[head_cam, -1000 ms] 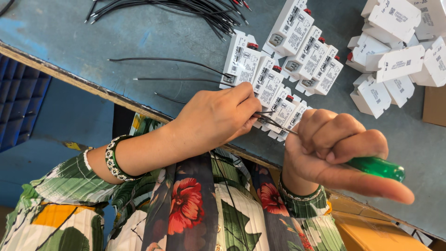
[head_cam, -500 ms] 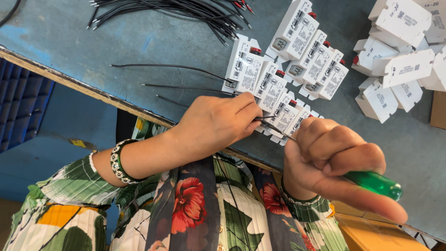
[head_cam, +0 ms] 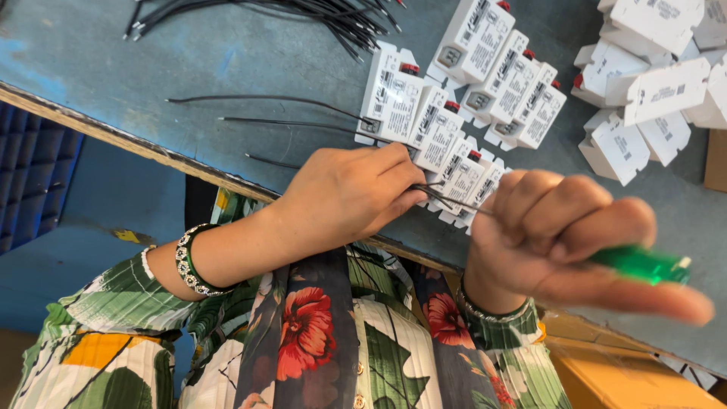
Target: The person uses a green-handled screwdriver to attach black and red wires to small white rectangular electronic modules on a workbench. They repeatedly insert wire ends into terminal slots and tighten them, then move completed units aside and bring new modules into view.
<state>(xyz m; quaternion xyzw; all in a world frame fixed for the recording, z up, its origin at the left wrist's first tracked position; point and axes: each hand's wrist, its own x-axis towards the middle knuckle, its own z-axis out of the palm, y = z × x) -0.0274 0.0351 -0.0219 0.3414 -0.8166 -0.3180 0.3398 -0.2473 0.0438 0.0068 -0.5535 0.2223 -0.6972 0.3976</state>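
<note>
A bundle of black wires (head_cam: pixel 303 15) lies along the far edge of the blue-grey worktop (head_cam: pixel 151 60). White rectangular modules (head_cam: pixel 659 83) are heaped at its far right corner. A cardboard box (head_cam: pixel 628 375) sits below the near edge, right.

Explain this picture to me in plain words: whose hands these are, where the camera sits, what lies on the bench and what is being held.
The camera is worn on a person's head and looks down at their own two bare hands. The left hand pinches thin black wires at a white plastic module, one of a row on the blue-grey workbench. The right hand grips a green-handled screwdriver, its thin shaft aimed at that module. More white modules lie piled at the right, and a bundle of black leads along the far edge. A beaded bracelet sits on the left wrist.
</note>
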